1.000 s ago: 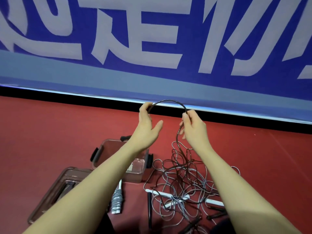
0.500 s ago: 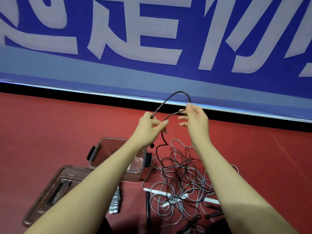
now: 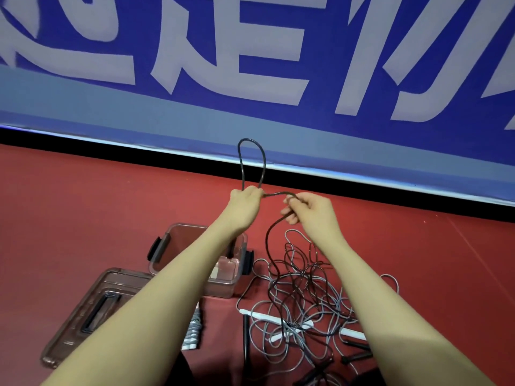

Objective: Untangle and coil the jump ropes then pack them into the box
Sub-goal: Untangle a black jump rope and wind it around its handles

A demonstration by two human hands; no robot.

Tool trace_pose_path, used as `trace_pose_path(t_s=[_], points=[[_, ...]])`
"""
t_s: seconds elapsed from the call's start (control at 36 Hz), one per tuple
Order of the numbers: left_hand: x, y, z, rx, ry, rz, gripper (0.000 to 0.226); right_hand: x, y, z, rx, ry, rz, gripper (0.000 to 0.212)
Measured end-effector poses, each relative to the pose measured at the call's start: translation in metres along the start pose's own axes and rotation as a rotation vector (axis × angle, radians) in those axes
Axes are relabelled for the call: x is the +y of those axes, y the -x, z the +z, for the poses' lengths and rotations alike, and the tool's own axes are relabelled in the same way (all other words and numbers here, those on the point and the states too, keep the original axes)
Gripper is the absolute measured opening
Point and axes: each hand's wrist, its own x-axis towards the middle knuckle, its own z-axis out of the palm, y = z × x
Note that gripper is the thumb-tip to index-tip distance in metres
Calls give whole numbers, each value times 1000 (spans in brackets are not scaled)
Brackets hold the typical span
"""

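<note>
Since a second ago the hands have drawn close together, and the black rope's wide arch has narrowed to a tall upright loop. Below the right hand (image 3: 312, 213), the tangled ropes (image 3: 301, 299) lie heaped on the red floor; the clear box (image 3: 178, 240) sits under the left forearm. The left hand (image 3: 245, 201) pinches the black rope (image 3: 252, 160) at the loop's base, while the right grips the strand trailing down.

One camera on my head, looking forward and down over my own forearms, red floor (image 3: 83, 218) close beneath me, blue banner (image 3: 250, 115) filling twelve o'clock, my hands meeting near centre, rope tangle (image 3: 301, 302) close at five o'clock, wide-angle bend at edges
</note>
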Motion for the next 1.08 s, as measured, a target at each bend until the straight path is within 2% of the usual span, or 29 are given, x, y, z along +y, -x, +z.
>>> trace_pose_path(t_s=[0.06,0.11,0.19,0.25,0.36,0.44,0.53,0.58,0.64,0.67,0.69,0.75,0.83,0.92,0.94,1.03,1.08], points=[[-4,2,1,-17,62,-40,47,-4,-1,-4,71,-47,-6,25],[-7,6,3,-78,27,8,52,-7,-2,-6,147,-139,19,26],[-13,13,3,-162,-114,123,32,-13,-2,-7,254,-369,90,27],[-16,12,5,-144,-200,185,20,-17,-5,-10,306,-497,111,27],[-16,11,8,-95,-189,246,25,-24,-5,-18,325,-658,116,26],[-13,9,11,-40,-146,260,22,-25,-5,-21,301,-739,92,24],[-6,5,12,72,-87,261,23,-20,-5,-21,188,-609,118,14],[-1,3,10,116,-23,268,24,-12,-3,-21,37,-331,151,10],[6,1,9,118,15,267,24,-1,0,-21,-197,15,160,25],[8,0,10,115,23,264,24,3,4,-20,-316,131,171,26],[11,0,10,116,22,265,24,5,7,-19,-398,193,178,22],[14,0,12,108,-10,259,24,7,12,-15,-432,178,181,13],[14,3,12,57,-42,257,33,7,8,-12,-277,48,179,13],[11,4,14,-27,-117,240,19,-1,3,-14,-41,-114,132,14],[8,4,15,-65,-188,229,21,-5,1,-16,18,-171,109,15],[-6,5,19,-171,-364,234,21,-16,0,-23,122,-349,47,18],[-12,7,22,-190,-359,255,20,-23,-1,-26,148,-478,40,19]])
